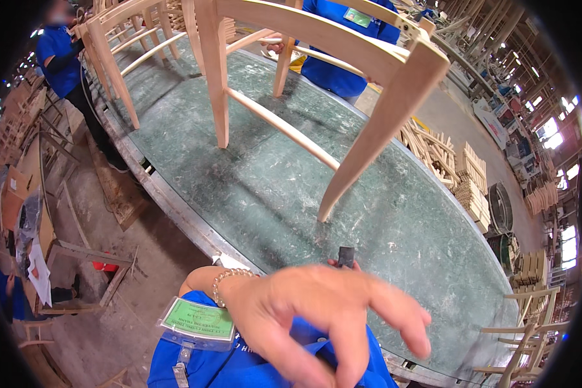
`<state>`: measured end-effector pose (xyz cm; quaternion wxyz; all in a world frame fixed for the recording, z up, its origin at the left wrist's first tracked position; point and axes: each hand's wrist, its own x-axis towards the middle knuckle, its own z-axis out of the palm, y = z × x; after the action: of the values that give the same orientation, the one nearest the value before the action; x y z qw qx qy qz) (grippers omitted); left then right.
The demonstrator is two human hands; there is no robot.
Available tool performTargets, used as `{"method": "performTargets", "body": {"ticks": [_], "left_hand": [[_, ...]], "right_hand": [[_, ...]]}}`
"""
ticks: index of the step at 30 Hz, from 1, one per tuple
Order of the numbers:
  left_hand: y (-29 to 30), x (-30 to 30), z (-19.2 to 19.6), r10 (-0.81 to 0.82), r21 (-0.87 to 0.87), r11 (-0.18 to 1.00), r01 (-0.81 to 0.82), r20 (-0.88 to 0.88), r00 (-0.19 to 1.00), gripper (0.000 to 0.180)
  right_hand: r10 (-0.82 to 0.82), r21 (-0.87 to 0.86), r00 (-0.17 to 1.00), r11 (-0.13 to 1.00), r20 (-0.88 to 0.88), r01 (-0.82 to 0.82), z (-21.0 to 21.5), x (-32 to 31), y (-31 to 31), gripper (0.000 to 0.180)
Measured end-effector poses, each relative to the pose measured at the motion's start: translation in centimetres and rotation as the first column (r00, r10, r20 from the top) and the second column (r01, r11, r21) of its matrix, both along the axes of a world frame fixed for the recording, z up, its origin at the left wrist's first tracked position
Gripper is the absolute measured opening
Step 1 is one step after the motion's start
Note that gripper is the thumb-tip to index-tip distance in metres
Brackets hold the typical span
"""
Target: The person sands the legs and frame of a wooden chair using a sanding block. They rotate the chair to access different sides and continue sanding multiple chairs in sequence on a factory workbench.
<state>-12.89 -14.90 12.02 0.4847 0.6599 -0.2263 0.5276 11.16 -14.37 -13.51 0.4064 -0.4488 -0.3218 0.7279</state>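
Observation:
My left hand [323, 310] is close to the camera over my blue shirt, its fingers spread and pointing right, with nothing in it. A bead bracelet [229, 278] circles its wrist. Just behind it a small dark block [346, 255] sticks up, with a fingertip beside it. My right hand is otherwise hidden, so its grip is unclear. Beyond stands an unfinished pale wooden chair frame [381, 71] on a long green-topped table [394, 226], its nearest leg [362, 155] slanting toward me.
A second chair frame [110, 58] stands at the table's far left end. People in blue shirts [55, 58] [336, 74] work at the far side. Stacked wooden parts [469, 187] and more chair frames [530, 323] sit to the right. A green badge [197, 320] hangs on my chest.

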Motion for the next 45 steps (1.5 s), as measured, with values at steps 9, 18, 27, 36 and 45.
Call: {"method": "performTargets", "body": {"ticks": [9, 18, 27, 36, 45], "left_hand": [[10.0, -15.8, -8.6, 0.944, -0.61, -0.239, -0.756, -0.33, -0.032, 0.039], [19.7, -25.8, -18.2, 0.793, -0.592, -0.217, -0.776, -0.57, 0.213, 0.074], [15.2, -26.2, -24.3, 0.631, -0.34, -0.111, -0.934, -0.75, 0.198, 0.078], [7.2, -8.3, -24.5, 0.695, -0.354, -0.062, -0.933, -0.687, 0.215, 0.092], [7.9, 5.4, -11.5, 0.703, -0.157, 0.021, -0.987, -0.7, 0.126, 0.074]], "right_hand": [[-0.273, 0.416, 0.953, 0.887, 0.129, 0.198, 4.6, 0.5, 5.4, 0.022], [-0.238, 0.384, 0.967, 0.904, 0.086, 0.188, 4.9, -5.1, 6.3, 0.03], [-0.453, 0.437, 0.891, 0.798, -0.021, 0.416, 1.1, -0.5, 9.4, 0.032], [-0.88, 0.344, 0.464, 0.405, -0.107, 0.847, 1.4, 13.2, 2.1, 0.029], [-0.95, 0.477, 0.281, 0.185, -0.137, 0.859, 10.4, 24.4, -1.8, 0.035]]}}
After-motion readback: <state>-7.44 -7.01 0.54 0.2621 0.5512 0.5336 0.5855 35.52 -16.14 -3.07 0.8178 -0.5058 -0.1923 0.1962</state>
